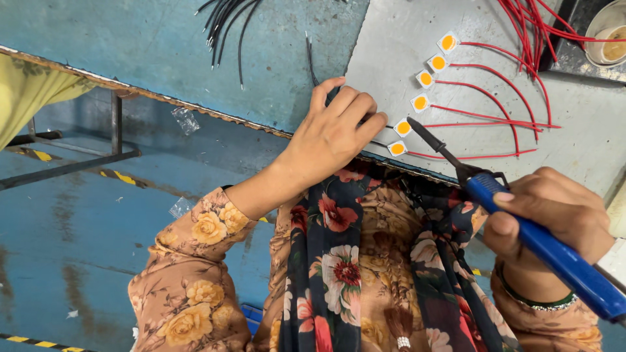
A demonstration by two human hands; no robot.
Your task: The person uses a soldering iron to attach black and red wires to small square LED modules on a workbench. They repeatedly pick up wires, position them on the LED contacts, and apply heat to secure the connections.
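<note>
- The right hand (554,208) is closed in a full grip around the blue plastic handle of a soldering iron (541,244), thumb on top; the dark metal tip (420,130) points toward the row of chips.
- The left hand (332,133) lies on the near edge of the grey metal sheet (587,124), its fingers curled together over a thin black wire (310,58); I cannot tell if the fingertips really pinch the wire.
- Six small square white chips with round orange centres (421,102) lie in a slanted row on the sheet, each joined to a thin red wire (495,78) that curves to the right. The nearest chip (397,148) is just beside the left fingers and close to the iron tip.
- The chips look very light and easy to push away, probably also fragile; I think it is better to hold one by its white edges or to steady it by its wire, not on the orange face.
- The wires look soft and springy, so they may pull a chip out of its place.
- The iron looks stiff and light; only the handle is safe to take, because the tip is likely hot.
- A bundle of loose black wires (225,26) lies on the blue worn table (163,39); more red wires (528,23) lie at the top right.
- A small round cream-coloured container (606,32) stands in the top right corner. I see no label on it.
- Yellow and black striped tape (117,176) marks the blue floor below.
</note>
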